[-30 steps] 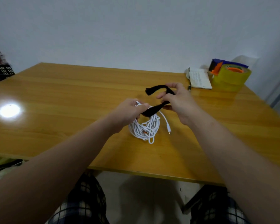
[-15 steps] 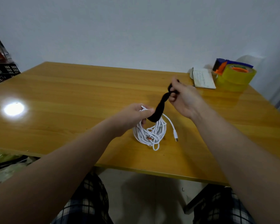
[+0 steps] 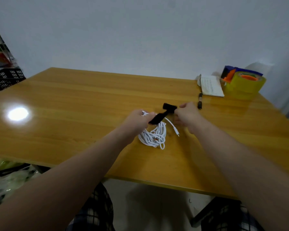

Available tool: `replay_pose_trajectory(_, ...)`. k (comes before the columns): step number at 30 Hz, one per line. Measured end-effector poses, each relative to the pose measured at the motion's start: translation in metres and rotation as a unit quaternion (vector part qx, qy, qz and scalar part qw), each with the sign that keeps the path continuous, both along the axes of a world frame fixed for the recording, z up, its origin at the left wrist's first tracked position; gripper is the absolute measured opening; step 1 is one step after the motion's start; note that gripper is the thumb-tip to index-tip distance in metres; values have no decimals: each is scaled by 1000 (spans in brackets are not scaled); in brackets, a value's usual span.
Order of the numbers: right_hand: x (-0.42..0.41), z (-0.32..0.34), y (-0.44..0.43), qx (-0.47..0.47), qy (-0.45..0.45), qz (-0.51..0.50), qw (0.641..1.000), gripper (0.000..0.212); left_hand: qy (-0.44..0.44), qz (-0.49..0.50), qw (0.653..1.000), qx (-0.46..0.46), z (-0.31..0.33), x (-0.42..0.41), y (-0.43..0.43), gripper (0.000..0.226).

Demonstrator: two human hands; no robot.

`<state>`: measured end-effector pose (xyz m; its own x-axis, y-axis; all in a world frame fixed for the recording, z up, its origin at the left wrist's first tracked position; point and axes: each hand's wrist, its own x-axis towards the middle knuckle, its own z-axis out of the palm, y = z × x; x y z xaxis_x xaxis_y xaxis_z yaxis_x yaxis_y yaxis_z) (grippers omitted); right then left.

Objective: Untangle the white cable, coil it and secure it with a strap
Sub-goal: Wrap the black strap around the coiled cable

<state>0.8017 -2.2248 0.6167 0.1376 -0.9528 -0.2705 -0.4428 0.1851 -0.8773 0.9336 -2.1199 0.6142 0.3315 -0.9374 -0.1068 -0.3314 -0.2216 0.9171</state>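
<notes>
A coiled white cable (image 3: pixel 154 136) lies on the wooden table (image 3: pixel 73 117) in front of me, one plug end (image 3: pixel 176 131) sticking out to the right. My left hand (image 3: pixel 138 119) grips the top of the coil together with the lower end of a black strap (image 3: pixel 158 116). The strap runs up and to the right, and its free end (image 3: pixel 169 106) is pinched by my right hand (image 3: pixel 186 114), just right of the coil.
A dark pen (image 3: pixel 200 100), a small white notebook (image 3: pixel 210 85) and yellow tape rolls with a blue and orange dispenser (image 3: pixel 244 80) sit at the far right. A black crate (image 3: pixel 5 79) stands beyond the table's left corner. The near edge is close to my knees.
My right hand has pulled the strap's free end up, then lowered it to the right of the coil, drawing the strap straighter. My left hand has stayed on the coil.
</notes>
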Motion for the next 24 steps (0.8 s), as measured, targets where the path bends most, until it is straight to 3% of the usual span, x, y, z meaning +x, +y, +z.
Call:
replay_pose_trajectory(2, -3, 10, 9, 21, -26, 35, 999, 25, -18, 4, 1000, -21, 5, 0, -4, 30)
replay_pose_trajectory(5, -7, 24, 22, 72, -96, 106, 987, 36, -6, -27, 997, -66, 10, 0, -4, 25)
replay_pose_trajectory(8, -7, 29, 27, 82, -151, 126, 977, 27, -7, -59, 994, -90, 10, 1, -2, 25)
replay_pose_trajectory(12, -5, 33, 25, 11, -197, 129, 972, 15, -25, -135, 987, -82, 12, 1, 5, 25)
replay_pose_trajectory(16, -2, 26, 23, -48, -232, 66, 969, 7, -36, -195, 976, -94, 16, -4, 12, 20)
replay_pose_trajectory(19, -3, 18, 30, 23, -211, 64, 975, 26, -43, -145, 978, -142, 19, -8, 11, 22)
replay_pose_trajectory(22, -13, 22, 36, 93, -193, 200, 956, 63, -3, -104, 979, -174, 23, -8, 6, 20)
replay_pose_trajectory(24, -20, 23, 38, 44, -155, 273, 948, 49, -1, -99, 979, -179, 24, -8, 3, 21)
